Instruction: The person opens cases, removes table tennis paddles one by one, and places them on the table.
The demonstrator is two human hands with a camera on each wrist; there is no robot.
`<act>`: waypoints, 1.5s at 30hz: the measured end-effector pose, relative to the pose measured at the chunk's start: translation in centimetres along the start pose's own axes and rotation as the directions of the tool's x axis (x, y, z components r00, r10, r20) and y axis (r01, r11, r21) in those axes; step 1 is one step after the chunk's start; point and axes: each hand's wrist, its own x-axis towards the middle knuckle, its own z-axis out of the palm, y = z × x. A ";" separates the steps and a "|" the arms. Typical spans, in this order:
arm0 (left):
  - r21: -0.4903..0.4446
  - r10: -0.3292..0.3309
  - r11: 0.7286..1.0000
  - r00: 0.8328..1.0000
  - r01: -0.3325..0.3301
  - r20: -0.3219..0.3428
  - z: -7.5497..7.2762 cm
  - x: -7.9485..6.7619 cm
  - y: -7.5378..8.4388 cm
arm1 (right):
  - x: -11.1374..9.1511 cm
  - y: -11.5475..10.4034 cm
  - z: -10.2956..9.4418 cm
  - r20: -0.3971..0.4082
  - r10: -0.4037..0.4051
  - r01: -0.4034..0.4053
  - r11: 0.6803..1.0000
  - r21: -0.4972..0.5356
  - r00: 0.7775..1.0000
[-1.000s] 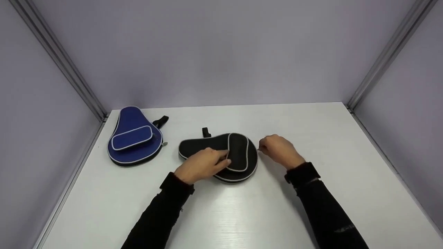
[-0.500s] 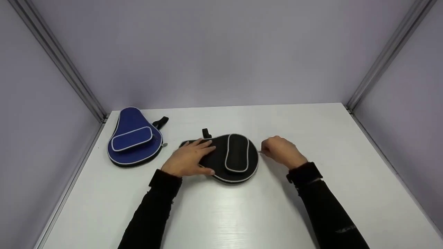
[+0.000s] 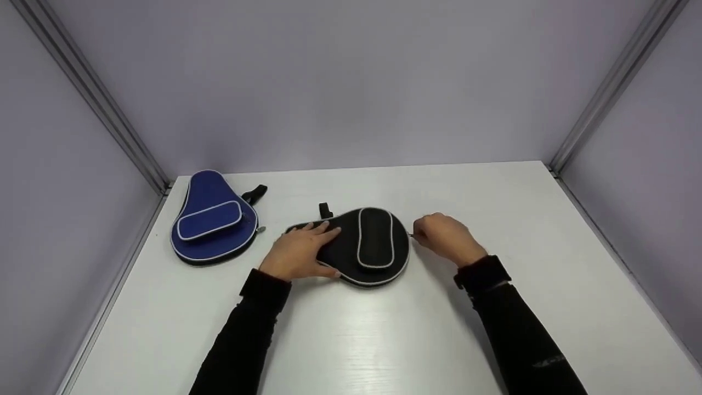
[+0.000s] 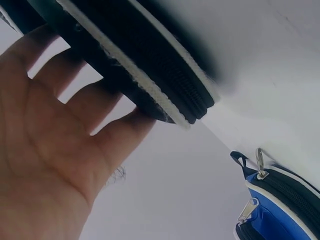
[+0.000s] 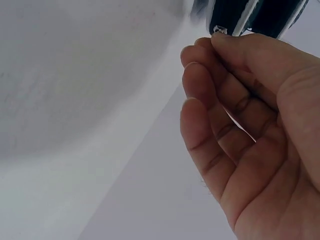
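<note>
A black paddle-shaped table tennis bat case (image 3: 345, 244) with pale piping and a raised pocket lies on the white table, its narrow end to the left. My left hand (image 3: 299, 252) rests spread on that narrow end, fingers extended; the left wrist view shows the fingertips on the case's edge (image 4: 135, 70). At the rounded right end, my right hand (image 3: 445, 237) pinches a small zipper pull (image 3: 411, 235) between thumb and curled fingers. In the right wrist view, the metal slider (image 5: 219, 30) shows just beyond the thumb tip.
A blue case (image 3: 208, 219) of the same shape lies at the back left, with a black strap (image 3: 255, 193) and a metal zipper pull (image 3: 261, 229). Grey panels (image 3: 351, 82) enclose the white table (image 3: 351, 340) at the back and both sides.
My left hand has moved left from the pocket's edge to the narrow end and spread flat. My right hand keeps its pinch at the right end. The black case has shifted very slightly.
</note>
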 end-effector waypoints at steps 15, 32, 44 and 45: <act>0.060 -0.096 0.993 0.991 0.101 -0.089 1.2 0.1 1.1 | 0.1 -0.6 0.2 -0.001 -0.032 0.032 0.999 0.026 0.999; 0.096 -0.092 0.990 0.988 0.104 -0.121 1.3 0.2 0.7 | 0.5 -1.2 0.0 -0.004 -0.087 0.087 0.996 0.005 0.996; 0.151 -0.081 0.982 0.980 0.109 -0.183 2.5 1.0 1.5 | -0.2 -1.0 0.1 0.041 -0.071 0.070 0.997 0.013 0.997; 0.153 -0.086 0.982 0.980 0.115 -0.180 2.7 1.2 1.4 | -0.2 -1.1 0.2 0.045 -0.071 0.071 0.997 0.013 0.996</act>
